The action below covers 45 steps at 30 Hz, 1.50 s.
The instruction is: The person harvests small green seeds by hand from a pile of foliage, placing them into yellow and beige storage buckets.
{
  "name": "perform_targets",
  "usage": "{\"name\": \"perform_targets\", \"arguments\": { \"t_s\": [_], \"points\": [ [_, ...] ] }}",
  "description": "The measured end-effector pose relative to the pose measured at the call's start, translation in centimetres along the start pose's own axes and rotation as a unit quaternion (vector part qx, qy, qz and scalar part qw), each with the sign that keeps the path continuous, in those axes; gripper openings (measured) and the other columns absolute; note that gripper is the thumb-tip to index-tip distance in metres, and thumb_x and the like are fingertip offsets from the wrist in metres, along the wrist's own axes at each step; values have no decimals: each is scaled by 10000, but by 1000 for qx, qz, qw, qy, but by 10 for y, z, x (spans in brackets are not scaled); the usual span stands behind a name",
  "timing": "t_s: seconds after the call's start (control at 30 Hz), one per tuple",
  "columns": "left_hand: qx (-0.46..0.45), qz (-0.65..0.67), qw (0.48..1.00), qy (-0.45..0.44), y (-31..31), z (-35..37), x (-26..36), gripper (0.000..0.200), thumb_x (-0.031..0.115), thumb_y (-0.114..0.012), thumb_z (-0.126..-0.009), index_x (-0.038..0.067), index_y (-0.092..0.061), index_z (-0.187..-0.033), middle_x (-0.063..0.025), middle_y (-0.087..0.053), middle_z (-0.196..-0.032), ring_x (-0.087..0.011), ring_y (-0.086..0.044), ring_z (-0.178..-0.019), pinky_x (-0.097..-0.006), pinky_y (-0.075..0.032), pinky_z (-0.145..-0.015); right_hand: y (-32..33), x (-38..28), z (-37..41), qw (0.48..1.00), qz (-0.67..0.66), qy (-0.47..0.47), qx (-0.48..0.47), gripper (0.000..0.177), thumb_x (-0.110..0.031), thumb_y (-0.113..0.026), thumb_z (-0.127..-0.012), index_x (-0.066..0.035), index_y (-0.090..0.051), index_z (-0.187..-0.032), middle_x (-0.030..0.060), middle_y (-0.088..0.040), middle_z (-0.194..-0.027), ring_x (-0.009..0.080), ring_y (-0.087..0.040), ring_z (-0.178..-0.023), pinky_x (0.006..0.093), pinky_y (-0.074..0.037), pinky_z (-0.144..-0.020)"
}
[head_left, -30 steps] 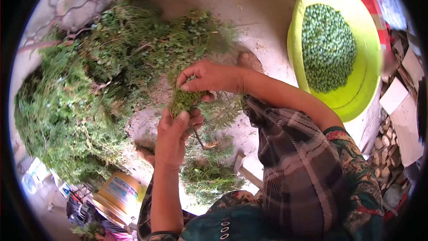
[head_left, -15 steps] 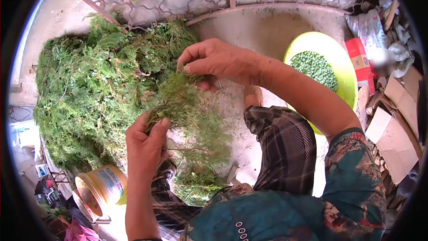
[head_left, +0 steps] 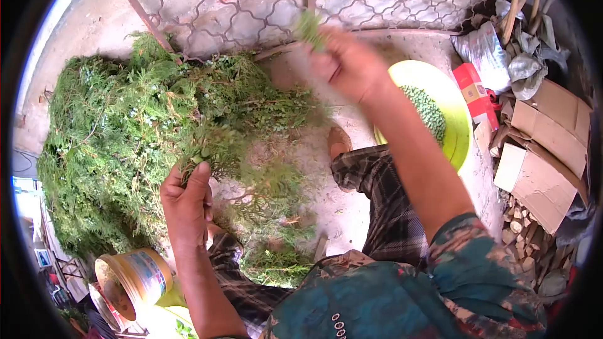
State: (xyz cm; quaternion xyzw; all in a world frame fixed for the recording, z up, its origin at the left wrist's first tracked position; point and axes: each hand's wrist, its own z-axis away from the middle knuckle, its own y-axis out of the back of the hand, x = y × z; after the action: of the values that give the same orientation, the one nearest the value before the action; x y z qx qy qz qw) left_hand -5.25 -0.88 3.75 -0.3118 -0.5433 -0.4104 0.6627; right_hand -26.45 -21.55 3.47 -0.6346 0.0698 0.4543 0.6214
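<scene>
My left hand [head_left: 187,198] is closed, thumb on top, round the stem end of a leafy evergreen sprig [head_left: 220,150]. The sprig's feathery foliage spreads out to the right of that hand. Up by the wire fence, my right hand [head_left: 348,63] is smeared by motion. A small green sprig tip [head_left: 309,30] sticks out from its closed fingers. Left of my hands lies a large heap of evergreen branches [head_left: 113,144], dotted with pale bluish cones. To the right, a yellow-green basin [head_left: 461,132] holds many small green cones [head_left: 427,110], partly hidden behind my right forearm.
A metal lattice fence [head_left: 251,6] runs along the back. Flattened cardboard [head_left: 540,182], a red box [head_left: 475,94] and chopped wood [head_left: 520,229] lie at the right. A yellowish bucket [head_left: 141,279] lies tipped at the lower left. Loose greenery [head_left: 279,267] is on the floor between my legs.
My right hand has moved away from the sprig in my left hand, up and to the right, carrying a small green tip. My left hand keeps its hold, slightly lower and further left.
</scene>
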Motion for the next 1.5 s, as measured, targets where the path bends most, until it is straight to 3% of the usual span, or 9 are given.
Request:
{"name": "perform_targets", "arguments": {
  "t_s": [0.27,0.5,0.67,0.87,0.93,1.07,1.17,1.33,1.5],
  "points": [
    [39,217,972,83,-10,-14,-22,185,210,-621,-848,93,-493,-915,-9,-564,-737,-44,-465,-517,-157,-323,-428,-40,76,39,980,155,-88,-87,119,-129,-509,-890,-31,-511,-956,24,-520,-700,111,-518,-538,262,-426,-470],
    [5,217,973,82,-25,-10,-18,433,494,-596,-808,94,-533,-963,8,-544,-722,-43,-403,-493,-168,-277,-428,-49,93,40,866,465,71,-169,148,-113,-532,-859,-14,-546,-969,24,-544,-767,81,-503,-651,230,-428,-584],
    [-57,106,986,115,-27,-9,-21,327,303,-629,-832,69,-511,-1027,20,-523,-708,-27,-399,-495,-149,-272,-396,-46,101,37,799,529,183,-219,144,-88,-549,-836,-4,-548,-952,65,-555,-787,104,-497,-717,257,-428,-651],
    [-61,225,966,115,-24,-3,-5,354,66,-609,-804,45,-475,-1131,19,-516,-727,-29,-420,-484,-127,-281,-357,-48,101,31,793,498,313,-155,64,-62,-538,-841,-22,-557,-886,61,-563,-780,107,-526,-680,244,-434,-606],
    [-86,237,960,121,-19,4,-3,363,23,-595,-788,37,-473,-1129,9,-519,-731,-34,-430,-481,-121,-292,-345,-32,63,6,881,435,188,8,33,-47,-520,-847,-47,-552,-857,47,-554,-769,65,-487,-615,208,-397,-510],
    [8,291,950,108,-17,3,-7,411,17,-595,-781,42,-423,-1153,-8,-516,-738,-52,-454,-519,-126,-300,-342,-37,39,-1,978,138,157,13,78,-122,-527,-824,-52,-502,-803,44,-522,-681,117,-456,-525,262,-374,-437],
    [7,299,950,90,-12,0,-9,414,27,-601,-790,52,-415,-1158,-6,-515,-739,-64,-467,-539,-129,-303,-346,-41,61,21,994,8,-95,-44,144,-222,-535,-854,-86,-494,-830,38,-536,-730,61,-388,-461,199,-288,-360],
    [1,229,973,12,-10,2,-12,359,59,-627,-795,60,-473,-1120,-10,-544,-762,-58,-478,-554,-136,-301,-346,-49,57,41,980,72,-154,-107,152,-246,-559,-844,-107,-501,-853,-2,-514,-698,35,-384,-475,172,-242,-338],
    [46,153,984,-74,-28,2,-15,284,59,-624,-802,52,-531,-1071,20,-574,-766,-33,-481,-579,-161,-394,-497,-58,64,44,924,336,64,-172,157,-201,-593,-847,-58,-586,-911,-27,-528,-680,21,-447,-606,179,-356,-498]
  ]
}}
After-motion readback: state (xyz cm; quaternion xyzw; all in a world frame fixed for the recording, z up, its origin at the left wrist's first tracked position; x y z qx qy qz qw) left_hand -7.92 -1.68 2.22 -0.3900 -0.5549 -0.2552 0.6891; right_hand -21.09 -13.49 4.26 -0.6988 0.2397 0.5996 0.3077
